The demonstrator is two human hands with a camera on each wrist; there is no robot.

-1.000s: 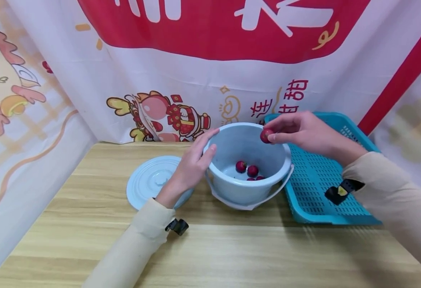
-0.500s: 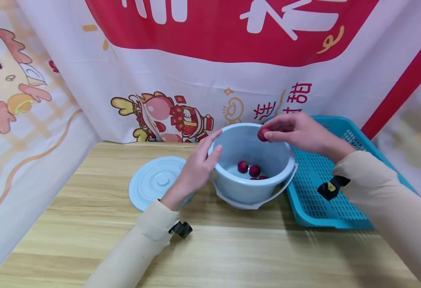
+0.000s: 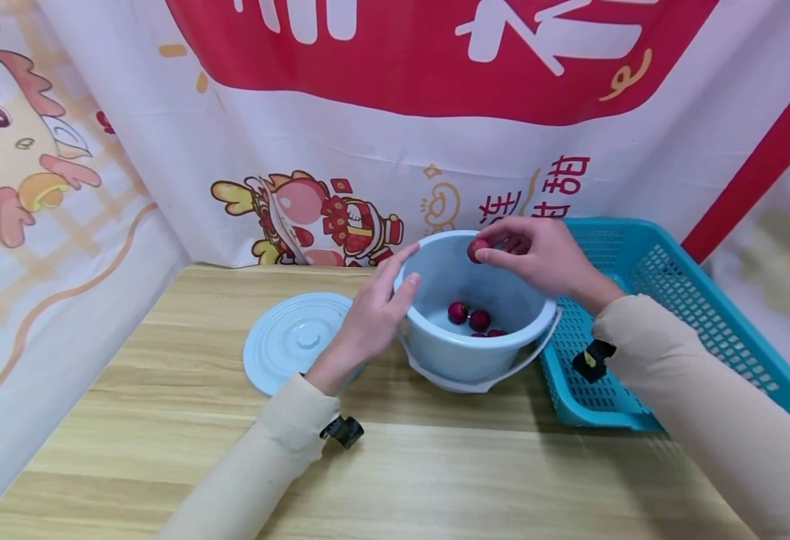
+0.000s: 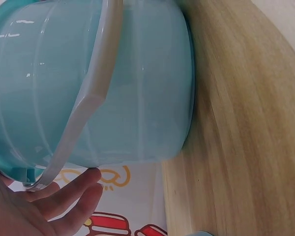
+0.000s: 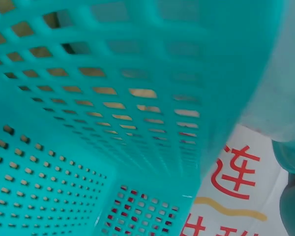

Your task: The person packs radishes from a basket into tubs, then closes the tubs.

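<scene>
A light-blue bucket stands on the table, its pale handle hanging down in front. My left hand grips the bucket's left rim, thumb over the inner edge and fingers along the outside. Above the bucket's opening, my right hand pinches a small round dark-red fruit between thumb and fingertips. Inside the bucket lie several like it, such as a red fruit with a greenish tip. The right wrist view shows the blue-green basket's side and no held fruit.
A blue-green perforated basket sits right of the bucket, close against it. Left of the bucket lies a light-blue round lid, partly behind my left forearm. A printed cloth hangs behind the wooden table.
My right hand has moved left over the bucket's opening with the red fruit still pinched. My left hand keeps its hold on the rim. The head view has shifted slightly.
</scene>
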